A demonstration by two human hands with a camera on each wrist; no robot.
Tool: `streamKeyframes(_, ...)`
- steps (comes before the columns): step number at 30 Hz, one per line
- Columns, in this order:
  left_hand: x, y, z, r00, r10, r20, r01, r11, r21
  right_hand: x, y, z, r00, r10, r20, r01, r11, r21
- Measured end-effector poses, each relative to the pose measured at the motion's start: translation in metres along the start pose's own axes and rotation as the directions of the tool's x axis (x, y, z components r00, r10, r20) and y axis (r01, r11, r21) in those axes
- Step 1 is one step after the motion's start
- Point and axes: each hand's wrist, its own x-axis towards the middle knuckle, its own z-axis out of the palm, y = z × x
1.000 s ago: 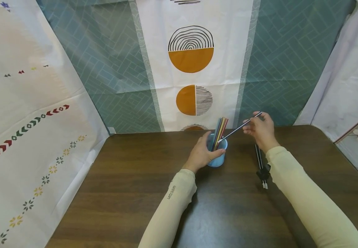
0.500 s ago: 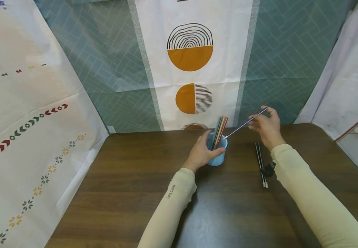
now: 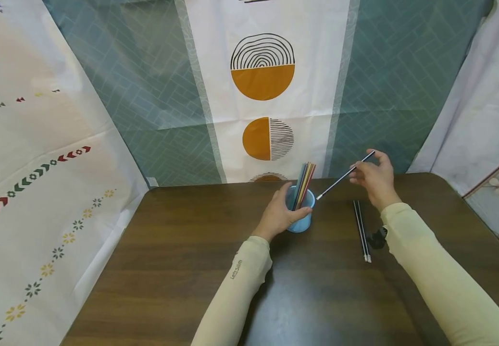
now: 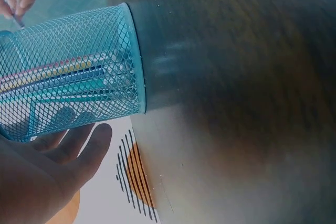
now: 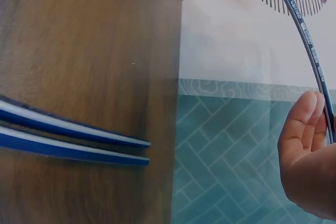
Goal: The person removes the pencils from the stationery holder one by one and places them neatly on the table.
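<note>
I am pinching a slanted dark pencil [image 3: 340,179] in the right hand [image 3: 375,181], holding its lower end just beside the blue mesh cup [image 3: 301,225] that the left hand [image 3: 275,216] is gripping; two striped pencils [image 3: 362,231] are lying on the table [image 3: 167,269].

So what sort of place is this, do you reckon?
Probably an indoor desk area, perhaps screened off: there's a brown table, patterned hangings behind and beside it, and a blue mesh cup holding pencils.
</note>
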Motion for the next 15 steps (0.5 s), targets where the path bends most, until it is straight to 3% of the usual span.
streamKeyframes(10, 0.000, 0.001, -0.002, 1.000, -0.006, 0.004, 0.006, 1.000, 0.000, 0.002, 0.004, -0.010, 0.999, 0.010, 0.043, -0.002, 0.985, -0.171)
streamKeyframes(15, 0.001, 0.001, -0.003, 1.000, -0.004, 0.006, 0.004, 1.000, -0.002, 0.006, 0.008, -0.014, 0.997, 0.022, 0.078, 0.006, 0.940, -0.342)
